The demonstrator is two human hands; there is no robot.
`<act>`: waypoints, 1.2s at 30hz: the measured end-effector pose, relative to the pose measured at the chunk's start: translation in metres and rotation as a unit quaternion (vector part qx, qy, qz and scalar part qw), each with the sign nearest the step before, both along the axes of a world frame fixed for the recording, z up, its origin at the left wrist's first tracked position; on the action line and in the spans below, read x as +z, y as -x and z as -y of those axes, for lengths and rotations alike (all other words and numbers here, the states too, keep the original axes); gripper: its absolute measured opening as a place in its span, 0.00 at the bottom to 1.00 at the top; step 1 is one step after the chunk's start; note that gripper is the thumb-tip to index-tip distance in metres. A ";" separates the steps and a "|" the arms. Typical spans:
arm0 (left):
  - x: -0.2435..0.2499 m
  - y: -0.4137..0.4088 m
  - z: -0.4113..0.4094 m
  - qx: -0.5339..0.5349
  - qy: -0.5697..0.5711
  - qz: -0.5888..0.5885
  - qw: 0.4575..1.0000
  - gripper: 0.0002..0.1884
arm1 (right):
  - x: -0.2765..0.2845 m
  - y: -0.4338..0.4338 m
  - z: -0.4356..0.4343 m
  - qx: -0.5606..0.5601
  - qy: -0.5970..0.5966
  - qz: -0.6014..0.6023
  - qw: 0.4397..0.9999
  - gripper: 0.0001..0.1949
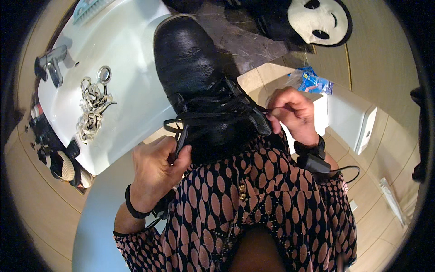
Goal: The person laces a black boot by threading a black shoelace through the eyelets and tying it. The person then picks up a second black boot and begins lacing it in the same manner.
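Observation:
A black leather lace-up shoe (190, 64) is right before me, its toe pointing away and its heel end close to my patterned blouse. Dark shoelaces (214, 114) cross its upper, and a small loop of lace stands out on the left side. My left hand (161, 161) pinches a lace strand beside the shoe's left edge. On the other side, my right hand (294, 112) grips at the lace near the right eyelet flap (260, 122), with thumb and fingertips together. What supports the shoe from below is hidden.
To the left is a white washbasin (136, 85) with a chrome faucet (52, 64), a drain (104, 74) and a tangle of black-and-white laces (93, 108). A light-blue brush (90, 12) lies on its rim. A blue plastic packet (311, 81) is at the right, above a white toilet (350, 115).

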State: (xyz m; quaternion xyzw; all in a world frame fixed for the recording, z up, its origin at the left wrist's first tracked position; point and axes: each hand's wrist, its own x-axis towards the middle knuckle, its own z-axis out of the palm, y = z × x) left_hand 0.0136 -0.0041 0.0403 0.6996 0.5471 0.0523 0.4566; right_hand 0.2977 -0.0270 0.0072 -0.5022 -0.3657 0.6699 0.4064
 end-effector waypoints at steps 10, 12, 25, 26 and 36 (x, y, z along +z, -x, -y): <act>-0.012 -0.002 0.010 0.127 -0.062 0.098 0.985 0.25 | 0.026 -0.017 -0.016 -0.024 -0.097 0.020 0.995 0.04; -0.017 0.000 0.012 0.102 -0.047 0.132 0.985 0.29 | 0.024 -0.015 -0.014 0.001 -0.017 -0.122 0.992 0.05; -0.034 0.006 0.019 0.088 -0.086 0.223 0.967 0.22 | 0.030 -0.039 -0.025 -0.056 -0.099 0.144 0.983 0.04; -0.034 0.006 0.019 0.088 -0.087 0.220 0.968 0.22 | 0.027 -0.046 -0.022 0.005 -0.093 0.250 0.964 0.12; -0.036 0.008 0.015 0.029 -0.148 0.224 0.963 0.23 | -0.001 -0.004 -0.019 0.197 0.010 0.148 0.969 0.13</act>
